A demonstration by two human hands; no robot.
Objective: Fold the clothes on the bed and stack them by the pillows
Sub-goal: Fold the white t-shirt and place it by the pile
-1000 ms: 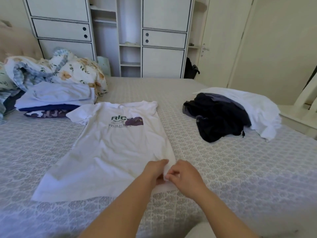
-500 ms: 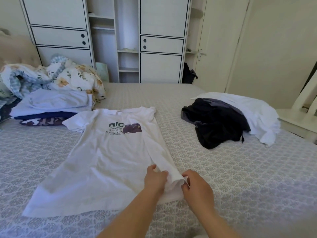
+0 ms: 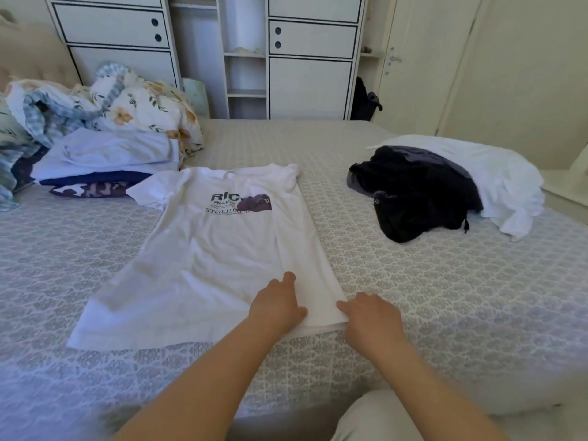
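The left hand (image 3: 276,305) lay flat on the white printed T-shirt (image 3: 219,249), its fingers spread over the folded-in right side. Just right of them, the right hand (image 3: 370,315) seemed to pinch the hem corner. Beyond the fingers lay a dark heap of clothes (image 3: 413,192) and a folded stack (image 3: 105,160) by the floral bedding (image 3: 121,100).

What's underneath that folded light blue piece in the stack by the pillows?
Under the light blue piece lies a navy garment, then a dark patterned one on the bed. Only their front edges show; the rest is covered.
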